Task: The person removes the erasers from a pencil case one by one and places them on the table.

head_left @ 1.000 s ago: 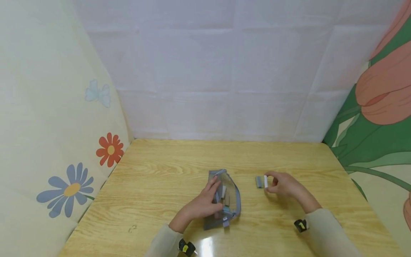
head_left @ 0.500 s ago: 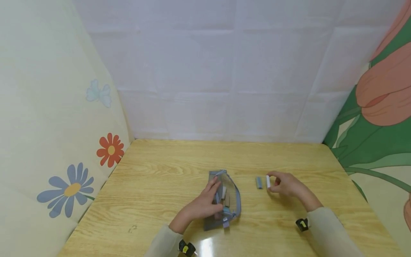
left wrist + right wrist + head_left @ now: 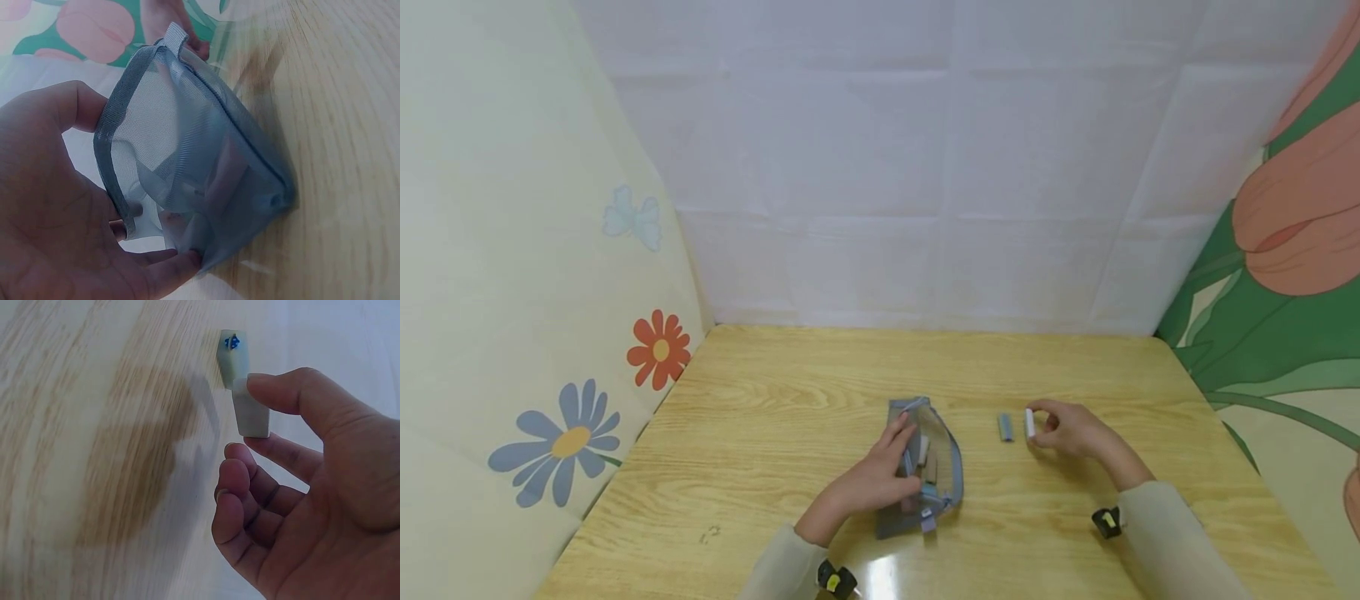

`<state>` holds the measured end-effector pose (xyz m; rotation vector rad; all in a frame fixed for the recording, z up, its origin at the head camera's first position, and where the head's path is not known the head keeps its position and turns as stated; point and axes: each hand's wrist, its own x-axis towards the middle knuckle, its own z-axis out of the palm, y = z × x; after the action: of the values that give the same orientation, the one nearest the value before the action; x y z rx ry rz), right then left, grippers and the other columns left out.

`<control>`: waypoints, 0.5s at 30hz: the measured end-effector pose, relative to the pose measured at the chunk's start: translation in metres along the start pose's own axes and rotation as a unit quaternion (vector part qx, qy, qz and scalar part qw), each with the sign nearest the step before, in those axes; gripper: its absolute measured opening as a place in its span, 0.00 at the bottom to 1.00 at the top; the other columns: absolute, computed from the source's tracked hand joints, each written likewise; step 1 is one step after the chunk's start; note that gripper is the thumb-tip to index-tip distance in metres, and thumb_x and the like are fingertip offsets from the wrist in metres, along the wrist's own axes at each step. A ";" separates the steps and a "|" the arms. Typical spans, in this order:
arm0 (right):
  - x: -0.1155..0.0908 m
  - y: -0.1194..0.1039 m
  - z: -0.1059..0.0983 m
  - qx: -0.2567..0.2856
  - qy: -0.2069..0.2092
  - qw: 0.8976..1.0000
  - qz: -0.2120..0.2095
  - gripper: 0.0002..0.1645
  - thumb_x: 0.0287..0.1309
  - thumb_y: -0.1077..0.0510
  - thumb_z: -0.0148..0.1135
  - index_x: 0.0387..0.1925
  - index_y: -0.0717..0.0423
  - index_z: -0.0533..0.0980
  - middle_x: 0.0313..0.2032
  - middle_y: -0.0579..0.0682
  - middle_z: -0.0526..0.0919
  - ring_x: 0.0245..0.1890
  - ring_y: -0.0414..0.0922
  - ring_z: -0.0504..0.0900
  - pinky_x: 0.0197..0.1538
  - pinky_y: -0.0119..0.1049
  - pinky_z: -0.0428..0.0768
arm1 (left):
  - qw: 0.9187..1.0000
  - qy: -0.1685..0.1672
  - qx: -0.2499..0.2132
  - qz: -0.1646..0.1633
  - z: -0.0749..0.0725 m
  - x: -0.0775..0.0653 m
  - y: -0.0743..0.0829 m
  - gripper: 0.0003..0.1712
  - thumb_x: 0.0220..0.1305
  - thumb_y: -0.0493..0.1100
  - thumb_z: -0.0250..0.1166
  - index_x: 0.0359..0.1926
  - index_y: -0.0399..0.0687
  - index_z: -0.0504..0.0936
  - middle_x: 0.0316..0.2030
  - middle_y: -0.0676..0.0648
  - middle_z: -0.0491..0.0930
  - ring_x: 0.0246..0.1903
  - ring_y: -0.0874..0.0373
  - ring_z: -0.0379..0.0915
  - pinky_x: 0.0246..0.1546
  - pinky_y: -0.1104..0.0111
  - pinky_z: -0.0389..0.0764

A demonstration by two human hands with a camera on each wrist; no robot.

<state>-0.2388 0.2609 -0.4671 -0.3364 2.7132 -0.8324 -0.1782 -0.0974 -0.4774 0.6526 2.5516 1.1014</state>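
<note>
A small white block (image 3: 1030, 422) is pinched between the thumb and fingers of my right hand (image 3: 1067, 429). In the right wrist view this block (image 3: 252, 417) looks pale and rectangular, above its shadow. Just left of it on the table is a blue-green block (image 3: 1006, 427), which bears a blue mark in the right wrist view. My left hand (image 3: 868, 479) holds a grey-blue mesh zip pouch (image 3: 956, 475), thumb and fingers at its rim (image 3: 115, 147). Through the mesh show several small blocks, white, tan, teal and pinkish; their exact kind is unclear.
The wood-grain table (image 3: 790, 367) runs back to a white cloth (image 3: 865, 267). Flower-printed cloths hang at the left (image 3: 535, 333) and right (image 3: 1285, 350). Glare shows near the table's front.
My right hand has moved slightly right with the white block, widening the gap to the blue-green block. The left hand and pouch have stayed in place.
</note>
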 end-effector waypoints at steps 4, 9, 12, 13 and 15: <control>0.001 0.002 0.000 0.005 -0.001 1.000 0.008 0.37 0.56 0.55 0.72 0.65 0.63 0.71 0.33 0.50 0.77 0.31 0.45 0.74 0.33 0.38 0.74 | 1.000 -0.002 0.003 -0.006 0.000 0.000 0.000 0.55 0.54 0.51 0.60 0.80 0.40 0.49 0.81 0.42 0.37 0.77 0.40 0.46 0.70 0.45 0.64; 0.002 0.005 0.001 0.007 0.001 1.000 0.006 0.37 0.56 0.55 0.72 0.65 0.63 0.72 0.32 0.50 0.77 0.30 0.45 0.74 0.32 0.37 0.73 | 1.000 -0.002 0.005 -0.003 0.000 0.000 0.001 0.55 0.53 0.51 0.60 0.80 0.39 0.49 0.81 0.41 0.37 0.76 0.39 0.46 0.69 0.44 0.64; 0.003 0.007 0.001 0.011 0.003 1.000 0.005 0.37 0.56 0.56 0.72 0.65 0.63 0.72 0.32 0.50 0.77 0.29 0.45 0.73 0.32 0.38 0.73 | 1.000 -0.001 0.005 -0.001 0.000 0.000 0.000 0.56 0.53 0.51 0.61 0.79 0.38 0.49 0.81 0.41 0.38 0.76 0.38 0.46 0.69 0.43 0.64; 0.003 0.007 0.001 0.012 0.003 1.000 0.005 0.37 0.56 0.56 0.72 0.65 0.63 0.72 0.32 0.50 0.77 0.29 0.45 0.73 0.32 0.38 0.73 | 1.000 -0.001 0.004 -0.001 0.000 0.000 0.000 0.55 0.53 0.51 0.61 0.79 0.38 0.49 0.81 0.41 0.38 0.76 0.38 0.46 0.69 0.43 0.63; 0.003 0.007 0.001 0.012 0.001 1.000 0.007 0.37 0.56 0.56 0.72 0.65 0.63 0.71 0.32 0.50 0.77 0.29 0.45 0.73 0.32 0.38 0.73 | 1.000 -0.001 0.004 -0.002 0.000 0.000 0.000 0.56 0.53 0.51 0.61 0.79 0.38 0.49 0.81 0.41 0.38 0.76 0.38 0.46 0.69 0.43 0.63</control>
<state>-0.2422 0.2651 -0.4729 -0.3116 2.7021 -0.8628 -0.1784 -0.0973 -0.4769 0.6510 2.5554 1.0892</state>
